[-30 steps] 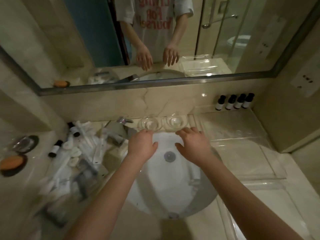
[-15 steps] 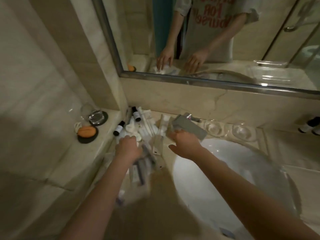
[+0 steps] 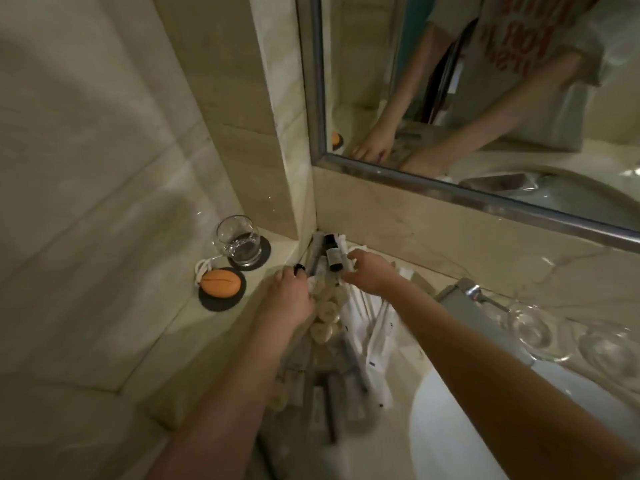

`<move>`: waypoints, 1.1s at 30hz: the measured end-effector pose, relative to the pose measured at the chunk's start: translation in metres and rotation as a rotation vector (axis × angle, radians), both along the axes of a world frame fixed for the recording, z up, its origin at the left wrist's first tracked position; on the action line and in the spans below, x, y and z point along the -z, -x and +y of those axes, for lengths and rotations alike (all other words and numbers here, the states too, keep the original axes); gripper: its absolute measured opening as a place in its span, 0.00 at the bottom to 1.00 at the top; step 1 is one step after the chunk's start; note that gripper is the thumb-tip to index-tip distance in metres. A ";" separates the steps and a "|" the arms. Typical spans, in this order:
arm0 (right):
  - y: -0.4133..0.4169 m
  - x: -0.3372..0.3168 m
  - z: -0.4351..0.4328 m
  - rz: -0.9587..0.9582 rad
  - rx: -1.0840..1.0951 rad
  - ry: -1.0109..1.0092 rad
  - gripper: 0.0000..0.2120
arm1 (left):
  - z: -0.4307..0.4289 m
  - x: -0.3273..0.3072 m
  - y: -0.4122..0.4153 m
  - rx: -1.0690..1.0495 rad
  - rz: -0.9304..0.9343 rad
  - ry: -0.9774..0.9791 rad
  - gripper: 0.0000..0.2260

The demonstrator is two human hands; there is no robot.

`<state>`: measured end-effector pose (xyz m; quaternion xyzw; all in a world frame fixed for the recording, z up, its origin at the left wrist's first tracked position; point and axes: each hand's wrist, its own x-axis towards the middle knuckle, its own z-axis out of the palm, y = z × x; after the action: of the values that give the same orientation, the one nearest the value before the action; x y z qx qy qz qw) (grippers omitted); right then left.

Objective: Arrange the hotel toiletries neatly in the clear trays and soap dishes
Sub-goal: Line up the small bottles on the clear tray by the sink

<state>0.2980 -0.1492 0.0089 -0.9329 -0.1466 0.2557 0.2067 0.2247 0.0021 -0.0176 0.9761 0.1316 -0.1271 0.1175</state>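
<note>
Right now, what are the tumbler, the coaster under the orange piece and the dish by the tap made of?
Tumbler: clear glass, see-through, bright rim glints. Coaster: matte black, possibly slate or rubber. Dish: clear and glossy; glass or acrylic, cannot tell.

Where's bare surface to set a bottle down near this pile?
Free: the ledge nearer you than the orange object on its coaster; the counter strip between faucet and wall. Crowded: the toiletry pile between ledge and sink.
</note>
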 end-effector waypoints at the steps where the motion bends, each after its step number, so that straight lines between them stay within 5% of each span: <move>1: -0.008 0.004 0.006 -0.006 0.004 0.007 0.25 | 0.000 0.005 -0.002 -0.002 0.004 -0.008 0.23; 15: -0.049 0.060 0.044 -0.038 0.164 0.001 0.26 | -0.010 0.026 -0.022 -0.026 0.030 -0.201 0.19; 19: -0.043 0.047 0.033 0.003 0.259 -0.221 0.16 | -0.012 0.023 -0.032 0.015 0.091 -0.246 0.17; 26: -0.005 0.010 -0.009 0.165 0.499 -0.767 0.13 | -0.015 0.015 -0.046 0.056 0.149 -0.304 0.17; 33: 0.032 -0.009 -0.044 0.132 0.538 -0.807 0.14 | -0.021 0.003 -0.034 -0.085 0.104 -0.179 0.14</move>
<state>0.2659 -0.1936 0.0183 -0.7650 0.0255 0.1747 0.6194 0.2585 -0.0187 -0.0210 0.9683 0.1895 -0.1600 0.0283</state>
